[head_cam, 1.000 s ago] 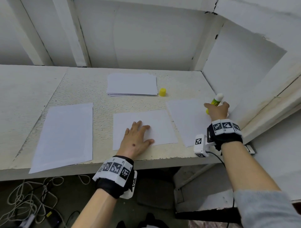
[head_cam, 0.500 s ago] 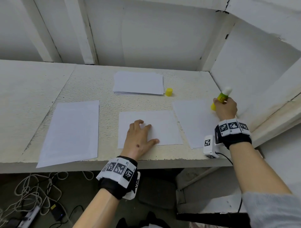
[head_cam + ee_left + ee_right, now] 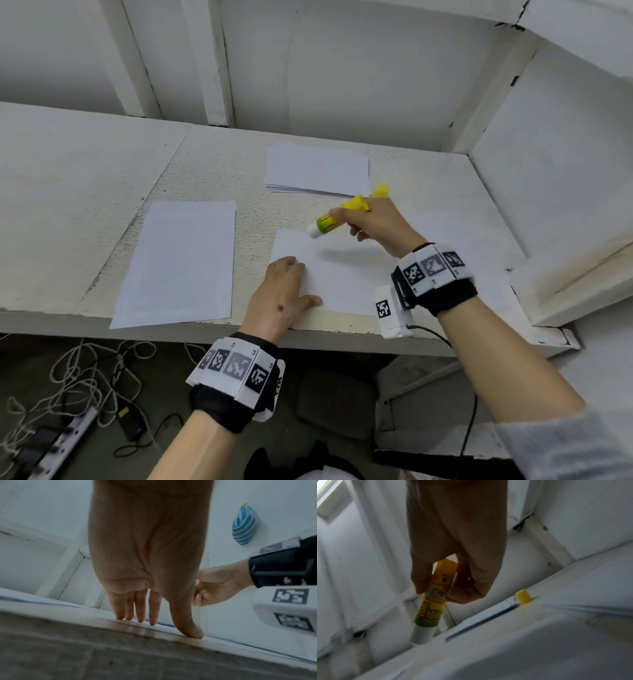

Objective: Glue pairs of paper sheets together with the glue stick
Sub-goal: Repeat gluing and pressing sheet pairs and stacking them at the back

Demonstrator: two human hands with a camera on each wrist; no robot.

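My left hand (image 3: 289,286) lies flat with straight fingers on the near left part of the middle white sheet (image 3: 346,277); in the left wrist view its fingertips (image 3: 152,620) press the paper. My right hand (image 3: 363,221) grips an uncapped yellow-green glue stick (image 3: 337,219), tilted with its white tip down-left just above the sheet's far left corner. The right wrist view shows the glue stick (image 3: 430,609) between thumb and fingers. Its yellow cap (image 3: 382,190) stands behind my right hand, beside a paper stack (image 3: 317,168).
One more sheet (image 3: 181,263) lies at the left and another (image 3: 469,236) at the right, partly under my right arm. A white wall (image 3: 548,164) closes the table's right side. Cables and a power strip (image 3: 65,435) lie on the floor below the table edge (image 3: 154,330).
My right hand has carried the glue stick left from the right sheet near the wall to the middle sheet's far edge and tipped it tip-down. My left hand has stayed on the middle sheet.
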